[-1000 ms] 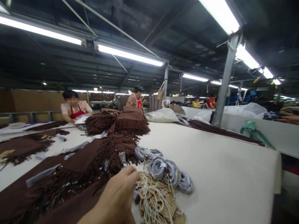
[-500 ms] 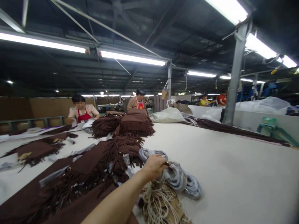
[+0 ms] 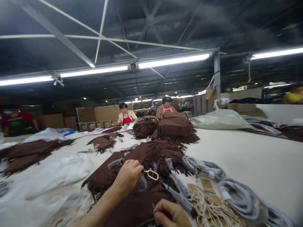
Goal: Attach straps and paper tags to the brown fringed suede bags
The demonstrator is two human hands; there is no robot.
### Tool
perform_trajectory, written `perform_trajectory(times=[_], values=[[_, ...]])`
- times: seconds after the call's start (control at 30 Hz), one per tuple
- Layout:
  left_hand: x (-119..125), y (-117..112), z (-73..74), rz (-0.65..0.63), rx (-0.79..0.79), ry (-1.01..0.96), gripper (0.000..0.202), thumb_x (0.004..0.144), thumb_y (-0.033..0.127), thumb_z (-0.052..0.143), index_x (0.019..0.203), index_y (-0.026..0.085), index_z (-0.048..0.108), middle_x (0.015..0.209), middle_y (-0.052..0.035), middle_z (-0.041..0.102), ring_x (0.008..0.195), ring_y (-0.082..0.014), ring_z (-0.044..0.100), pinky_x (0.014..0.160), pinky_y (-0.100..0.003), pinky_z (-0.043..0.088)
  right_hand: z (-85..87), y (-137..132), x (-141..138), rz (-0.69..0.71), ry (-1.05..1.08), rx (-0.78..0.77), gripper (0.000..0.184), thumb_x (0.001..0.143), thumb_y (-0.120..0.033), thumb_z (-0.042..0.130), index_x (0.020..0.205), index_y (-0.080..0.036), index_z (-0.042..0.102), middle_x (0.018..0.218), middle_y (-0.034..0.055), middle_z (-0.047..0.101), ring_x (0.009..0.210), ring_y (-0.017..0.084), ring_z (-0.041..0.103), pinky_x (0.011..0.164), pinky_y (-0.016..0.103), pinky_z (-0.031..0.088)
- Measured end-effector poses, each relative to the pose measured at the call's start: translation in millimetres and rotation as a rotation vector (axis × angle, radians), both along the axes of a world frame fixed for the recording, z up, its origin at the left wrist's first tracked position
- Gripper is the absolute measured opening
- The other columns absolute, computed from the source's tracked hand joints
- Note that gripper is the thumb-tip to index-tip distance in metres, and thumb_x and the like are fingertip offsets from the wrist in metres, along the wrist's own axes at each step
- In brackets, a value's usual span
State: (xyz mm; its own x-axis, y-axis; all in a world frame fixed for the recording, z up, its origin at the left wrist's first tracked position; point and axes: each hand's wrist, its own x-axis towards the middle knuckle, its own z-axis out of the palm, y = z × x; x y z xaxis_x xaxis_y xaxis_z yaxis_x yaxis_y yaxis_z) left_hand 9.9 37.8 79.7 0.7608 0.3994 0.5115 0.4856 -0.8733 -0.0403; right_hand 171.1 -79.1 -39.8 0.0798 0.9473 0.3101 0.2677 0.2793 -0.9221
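Observation:
My left hand (image 3: pixel 127 176) is closed around a grey-wrapped strap, and its gold snap hook (image 3: pixel 151 174) sticks out past my fingers. It hovers over a brown suede fringed bag (image 3: pixel 142 157) lying flat in front of me. At the bottom edge my right hand (image 3: pixel 169 216) rests on the brown suede with its fingers curled; what they pinch is hidden. Just right of both hands lie more grey-wrapped straps (image 3: pixel 205 167) and a heap of tan hang tags with white strings (image 3: pixel 208 205).
Stacked fringed bags (image 3: pixel 176 126) stand farther back on the white table (image 3: pixel 248 157). Clear plastic bags (image 3: pixel 59 173) lie at the left, a stuffed pale bag (image 3: pixel 220 119) at the back right. Two people in red aprons (image 3: pixel 125 115) work across the table; another stands far left (image 3: pixel 14 121).
My left hand took a wrapped strap from the pile and drew it back left over the brown bag. My view swung left, and my right hand came into view.

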Motion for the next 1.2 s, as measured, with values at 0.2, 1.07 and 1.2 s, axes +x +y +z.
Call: perform_trajectory(times=[0.2, 1.07, 1.2], values=[[6.0, -25.4, -43.7, 0.042, -0.107, 0.0, 0.018, 0.095, 0.021, 0.05, 0.081, 0.018, 0.061, 0.088, -0.0033, 0.061, 0.085, -0.0197, 0.054, 0.078, -0.032, 0.039, 17.9, -12.9, -10.1, -0.051, 0.136, -0.108, 0.027, 0.077, -0.044, 0.059, 0.064, -0.02, 0.055, 0.043, -0.0083, 0.038, 0.037, 0.008, 0.033, 0.038, 0.021, 0.024], [29.4, -71.6, -54.0, -0.2, -0.352, -0.26, 0.023, 0.09, 0.019, 0.05, 0.086, 0.026, 0.071, 0.086, -0.0008, 0.071, 0.094, -0.0218, 0.057, 0.111, -0.056, 0.012, 13.3, -9.3, -2.4, -0.035, 0.299, -0.181, 0.048, 0.069, -0.063, 0.067, 0.066, -0.019, 0.049, 0.039, -0.0093, 0.045, 0.031, 0.005, 0.035, 0.032, 0.016, 0.025], [37.1, -62.5, -59.1, -0.178, -0.344, -0.331, 0.023, 0.087, 0.013, 0.05, 0.07, 0.02, 0.063, 0.076, 0.0008, 0.067, 0.084, -0.0175, 0.059, 0.111, -0.052, 0.016, 23.4, -16.6, 1.9, -0.013, 0.425, -0.233, 0.042, 0.065, -0.05, 0.074, 0.082, -0.018, 0.053, 0.052, -0.0067, 0.056, 0.04, 0.006, 0.048, 0.037, 0.015, 0.034]])
